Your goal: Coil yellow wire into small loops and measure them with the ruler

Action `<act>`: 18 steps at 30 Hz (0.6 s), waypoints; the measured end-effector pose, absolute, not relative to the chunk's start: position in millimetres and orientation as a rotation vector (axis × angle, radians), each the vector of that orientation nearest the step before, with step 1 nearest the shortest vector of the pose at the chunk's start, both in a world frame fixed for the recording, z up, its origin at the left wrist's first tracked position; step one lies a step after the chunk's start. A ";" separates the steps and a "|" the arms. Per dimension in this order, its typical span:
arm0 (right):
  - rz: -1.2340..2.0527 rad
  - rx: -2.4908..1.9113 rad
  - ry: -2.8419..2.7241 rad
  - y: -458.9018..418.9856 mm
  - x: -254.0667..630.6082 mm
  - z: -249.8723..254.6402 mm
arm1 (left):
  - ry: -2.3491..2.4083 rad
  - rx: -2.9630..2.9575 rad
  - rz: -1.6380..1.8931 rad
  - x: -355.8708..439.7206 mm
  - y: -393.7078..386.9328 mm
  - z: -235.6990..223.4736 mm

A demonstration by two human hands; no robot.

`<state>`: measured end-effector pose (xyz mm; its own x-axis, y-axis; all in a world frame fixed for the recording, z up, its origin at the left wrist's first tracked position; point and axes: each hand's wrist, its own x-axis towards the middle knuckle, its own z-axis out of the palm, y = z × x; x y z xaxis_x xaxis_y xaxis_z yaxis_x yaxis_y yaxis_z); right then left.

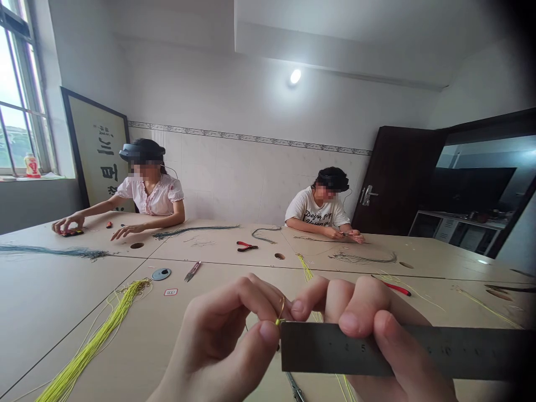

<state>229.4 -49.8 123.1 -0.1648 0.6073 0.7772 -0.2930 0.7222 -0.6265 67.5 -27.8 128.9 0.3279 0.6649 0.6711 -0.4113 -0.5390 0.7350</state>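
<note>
Head view: from the wearer's brow, forward over the table, facing the far wall. Left hand and right hand very near, low in frame; window at left edge, door toward right.

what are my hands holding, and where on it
Left hand: yellow cord, pinched at its looped end. Right hand: metal ruler, midway along its visible length.

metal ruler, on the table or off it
Off it: the right hand holds the ruler raised, and shows beneath its lower edge.
</note>
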 end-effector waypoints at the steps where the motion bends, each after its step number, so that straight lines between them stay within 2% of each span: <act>1: 0.806 -0.265 -1.547 -49.7 229.4 123.0 | 0.220 1.622 1.406 67.4 -27.6 128.3; 18: 0.815 -0.283 -1.533 -48.9 230.8 121.1 | 0.220 1.625 1.419 68.0 -28.5 127.7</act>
